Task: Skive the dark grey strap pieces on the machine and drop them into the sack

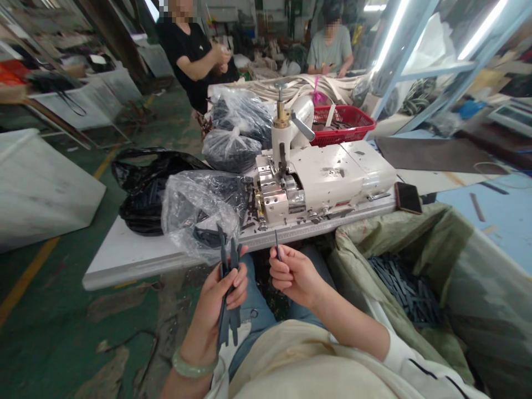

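Note:
My left hand is closed round a small bundle of dark blue-grey strips, which stick out above and below the fingers. Between the thumb and fingers of my right hand is a single dark strip, held nearly upright. Both hands are over my lap, in front of the table edge. Just beyond them stands a white leather skiving machine with a metal head and scraps around it. Left of the machine, a clear plastic bag holds more dark pieces.
A black bag lies at the table's left. More filled clear bags and a red basket stand behind. At my right is a cloth-lined bin of strips; a phone lies near it. Two people work beyond.

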Action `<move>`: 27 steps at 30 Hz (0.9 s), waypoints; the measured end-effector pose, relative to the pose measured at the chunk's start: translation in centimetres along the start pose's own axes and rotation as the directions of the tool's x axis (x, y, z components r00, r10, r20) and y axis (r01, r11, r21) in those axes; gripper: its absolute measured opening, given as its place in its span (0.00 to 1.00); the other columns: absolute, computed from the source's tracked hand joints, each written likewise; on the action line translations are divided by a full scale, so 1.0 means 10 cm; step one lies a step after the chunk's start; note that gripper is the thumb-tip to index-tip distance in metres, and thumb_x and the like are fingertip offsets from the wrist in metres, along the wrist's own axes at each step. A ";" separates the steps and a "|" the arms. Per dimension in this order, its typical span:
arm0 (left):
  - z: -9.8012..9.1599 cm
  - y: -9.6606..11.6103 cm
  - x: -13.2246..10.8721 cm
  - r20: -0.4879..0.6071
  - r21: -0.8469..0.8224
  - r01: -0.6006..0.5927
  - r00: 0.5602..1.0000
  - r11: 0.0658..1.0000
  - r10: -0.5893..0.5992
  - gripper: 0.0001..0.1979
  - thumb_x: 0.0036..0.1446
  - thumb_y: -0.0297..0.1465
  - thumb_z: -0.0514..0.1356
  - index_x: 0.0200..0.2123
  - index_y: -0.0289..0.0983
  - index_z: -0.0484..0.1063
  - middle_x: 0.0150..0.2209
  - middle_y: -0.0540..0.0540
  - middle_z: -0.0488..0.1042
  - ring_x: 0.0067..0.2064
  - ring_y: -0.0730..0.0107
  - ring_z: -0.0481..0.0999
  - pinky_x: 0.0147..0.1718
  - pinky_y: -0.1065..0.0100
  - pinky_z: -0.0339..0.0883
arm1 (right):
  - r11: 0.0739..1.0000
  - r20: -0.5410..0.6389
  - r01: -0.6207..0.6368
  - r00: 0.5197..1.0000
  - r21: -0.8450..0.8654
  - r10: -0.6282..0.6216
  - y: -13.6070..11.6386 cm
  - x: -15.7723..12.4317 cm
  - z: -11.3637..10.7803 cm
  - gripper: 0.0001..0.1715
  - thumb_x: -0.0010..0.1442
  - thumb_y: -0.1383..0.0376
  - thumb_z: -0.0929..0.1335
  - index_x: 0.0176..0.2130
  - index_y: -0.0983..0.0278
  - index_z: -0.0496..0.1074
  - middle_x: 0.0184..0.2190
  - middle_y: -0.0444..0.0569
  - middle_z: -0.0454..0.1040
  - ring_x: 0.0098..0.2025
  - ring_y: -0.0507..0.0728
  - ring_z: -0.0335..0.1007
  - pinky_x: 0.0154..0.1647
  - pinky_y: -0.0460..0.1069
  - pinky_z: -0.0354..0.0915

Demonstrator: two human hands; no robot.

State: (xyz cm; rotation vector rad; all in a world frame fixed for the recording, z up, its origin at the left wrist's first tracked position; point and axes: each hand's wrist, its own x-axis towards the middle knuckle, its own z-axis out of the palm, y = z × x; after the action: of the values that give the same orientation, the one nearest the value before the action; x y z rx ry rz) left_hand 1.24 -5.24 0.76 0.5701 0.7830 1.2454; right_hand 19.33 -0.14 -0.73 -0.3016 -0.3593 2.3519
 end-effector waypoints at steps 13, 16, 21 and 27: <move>0.28 -0.05 0.26 -0.177 0.261 0.117 0.982 0.958 -0.072 0.17 0.47 0.39 0.69 0.32 0.34 0.68 0.16 0.56 0.62 0.14 0.86 0.51 0.11 0.80 0.46 | 0.823 0.264 -0.529 0.840 0.208 0.473 0.03 -0.05 -0.15 0.22 0.70 0.52 0.51 0.37 0.63 0.60 0.18 0.34 0.44 0.16 0.45 0.25 0.11 0.37 0.30; 0.29 -0.03 0.27 -0.175 0.337 0.114 0.983 0.935 -0.057 0.16 0.47 0.39 0.68 0.30 0.35 0.67 0.13 0.58 0.58 0.13 0.85 0.50 0.12 0.80 0.46 | 0.786 0.184 -0.590 0.806 0.186 0.562 -0.01 -0.03 -0.18 0.24 0.70 0.52 0.49 0.36 0.63 0.60 0.18 0.34 0.42 0.16 0.45 0.24 0.11 0.37 0.29; 0.23 -0.02 0.30 -0.168 0.421 0.091 0.986 0.903 -0.021 0.11 0.50 0.35 0.65 0.31 0.35 0.68 0.12 0.59 0.58 0.13 0.83 0.52 0.12 0.79 0.48 | 0.750 0.154 -0.637 0.771 0.179 0.618 0.01 0.01 -0.25 0.25 0.70 0.53 0.48 0.36 0.63 0.62 0.18 0.35 0.44 0.16 0.46 0.28 0.12 0.37 0.31; 0.18 0.01 0.35 -0.268 0.424 0.050 0.961 0.904 0.072 0.08 0.49 0.31 0.63 0.29 0.37 0.65 0.12 0.60 0.56 0.13 0.82 0.53 0.12 0.78 0.49 | 0.856 0.092 -0.504 0.863 0.112 0.496 0.00 0.03 -0.20 0.42 0.65 0.40 0.48 0.46 0.70 0.68 0.26 0.47 0.68 0.25 0.50 0.64 0.23 0.43 0.63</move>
State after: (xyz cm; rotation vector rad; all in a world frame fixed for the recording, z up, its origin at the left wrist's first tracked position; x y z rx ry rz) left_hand 2.97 -1.75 1.23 0.7628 1.3125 1.1812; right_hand 19.73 0.46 -2.63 -0.2855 -0.1586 2.8906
